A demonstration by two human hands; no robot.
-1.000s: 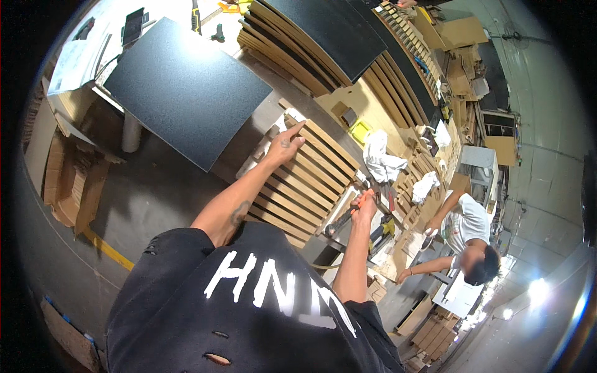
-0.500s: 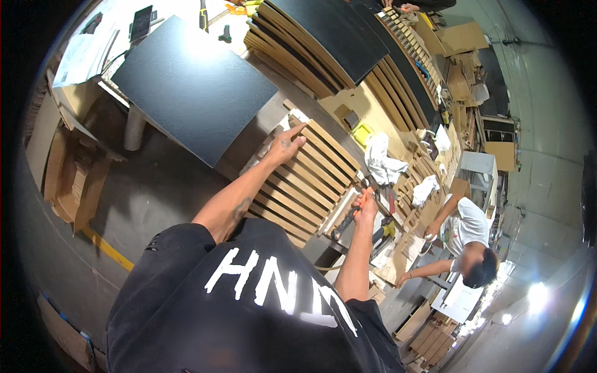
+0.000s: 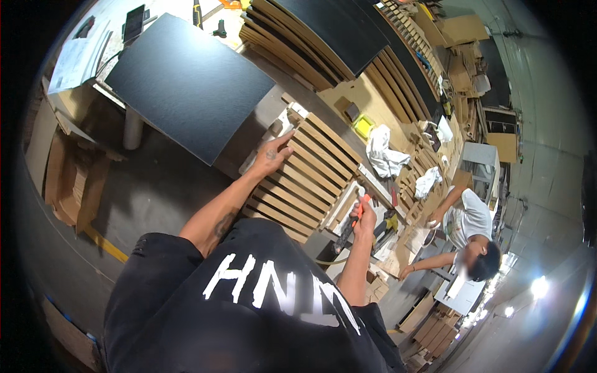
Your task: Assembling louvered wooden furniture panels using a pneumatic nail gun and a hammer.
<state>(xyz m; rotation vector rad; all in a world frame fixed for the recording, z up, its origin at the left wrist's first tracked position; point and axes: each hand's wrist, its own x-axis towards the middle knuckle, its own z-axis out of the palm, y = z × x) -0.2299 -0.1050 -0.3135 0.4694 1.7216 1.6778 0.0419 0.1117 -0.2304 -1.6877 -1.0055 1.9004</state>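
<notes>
A row of parallel wooden slats (image 3: 308, 174) lies on the bench in front of me, slanting from upper left to lower right. My left hand (image 3: 270, 156) rests over the left ends of the slats, its fingers stretched out and holding nothing. Beside the slats' right ends, my right hand (image 3: 365, 219) is closed round an orange-and-black hand tool (image 3: 364, 200). Its exact kind is hard to make out, since my fingers cover part of it. A pale wooden strip (image 3: 376, 185) runs beyond the right ends of the slats.
A large black panel (image 3: 189, 87) stands at the left. Stacked dark panels (image 3: 298, 43) are at the back. White cloth (image 3: 385, 152) and a yellow container (image 3: 363, 125) lie beyond the slats. At right, a person in a white shirt (image 3: 469, 217) works at another bench.
My left hand has slid a little left and nearer along the slat ends. My right hand has lowered slightly, still gripping the tool, which has turned a little.
</notes>
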